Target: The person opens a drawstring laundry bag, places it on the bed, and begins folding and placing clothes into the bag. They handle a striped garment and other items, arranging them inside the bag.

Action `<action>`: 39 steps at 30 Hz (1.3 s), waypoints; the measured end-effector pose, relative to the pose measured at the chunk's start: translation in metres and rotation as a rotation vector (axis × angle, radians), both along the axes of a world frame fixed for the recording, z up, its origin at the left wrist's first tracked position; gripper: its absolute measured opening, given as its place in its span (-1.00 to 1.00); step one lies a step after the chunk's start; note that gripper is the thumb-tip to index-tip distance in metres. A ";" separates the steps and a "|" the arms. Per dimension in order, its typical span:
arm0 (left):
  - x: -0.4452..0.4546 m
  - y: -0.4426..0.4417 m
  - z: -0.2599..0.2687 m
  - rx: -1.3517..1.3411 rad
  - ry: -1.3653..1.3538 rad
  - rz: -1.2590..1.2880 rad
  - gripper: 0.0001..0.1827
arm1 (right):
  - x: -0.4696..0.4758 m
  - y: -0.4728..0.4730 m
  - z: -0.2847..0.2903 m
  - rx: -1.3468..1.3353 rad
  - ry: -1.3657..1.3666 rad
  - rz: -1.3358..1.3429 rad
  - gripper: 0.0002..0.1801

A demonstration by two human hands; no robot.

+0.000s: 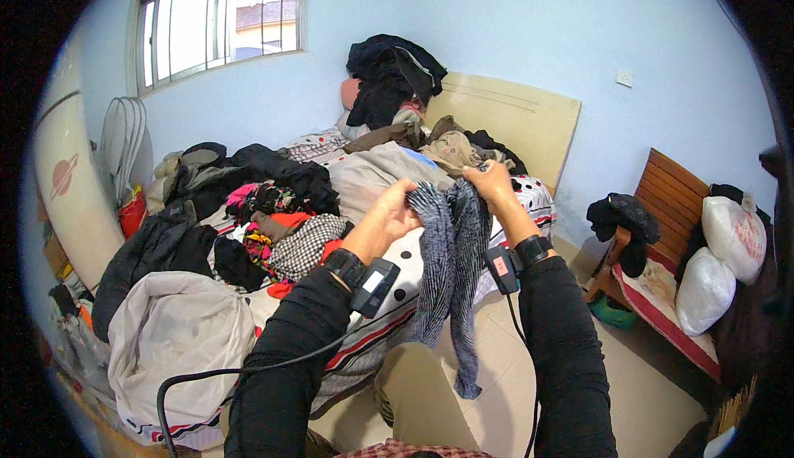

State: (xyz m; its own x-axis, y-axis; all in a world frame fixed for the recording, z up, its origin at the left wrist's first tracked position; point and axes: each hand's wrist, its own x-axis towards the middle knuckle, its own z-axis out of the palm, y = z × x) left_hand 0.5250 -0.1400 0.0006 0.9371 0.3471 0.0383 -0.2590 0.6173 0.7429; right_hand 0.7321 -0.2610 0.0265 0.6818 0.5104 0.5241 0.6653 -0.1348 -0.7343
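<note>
A pair of grey-black patterned knit leggings point(437, 253) hangs by its upper part between my two hands, its legs dangling over the bed's edge and the floor. My left hand point(392, 213) grips the fabric on the left side. On the right side my right hand point(490, 184) pinches the dark upper edge. Behind them lies the bed point(397, 272) with a dotted, striped cover. A heap of mixed clothes, with a black-and-white checked cloth point(308, 241) among them, is left of my hands. A grey cloth point(366, 176) and a tan garment point(451, 151) lie beyond.
A whitish fabric bag point(186, 328) stands at the bed's near left corner. Dark clothes point(397, 76) are piled by the headboard point(508, 123). At right, a wooden chair point(667, 204) holds white plastic bags point(707, 290). Black cables run from both wrist devices.
</note>
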 end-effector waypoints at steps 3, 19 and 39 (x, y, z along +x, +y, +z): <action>-0.033 0.015 0.013 -0.125 -0.068 -0.013 -0.75 | -0.005 -0.034 0.028 0.135 0.285 0.236 -0.41; -0.183 0.212 -0.110 -0.464 -0.154 0.534 -0.79 | 0.010 0.226 -0.053 0.193 1.173 0.719 -0.59; -0.134 0.164 -0.110 0.031 -0.096 0.744 -0.90 | -0.156 0.247 -0.115 0.075 0.232 0.513 -0.70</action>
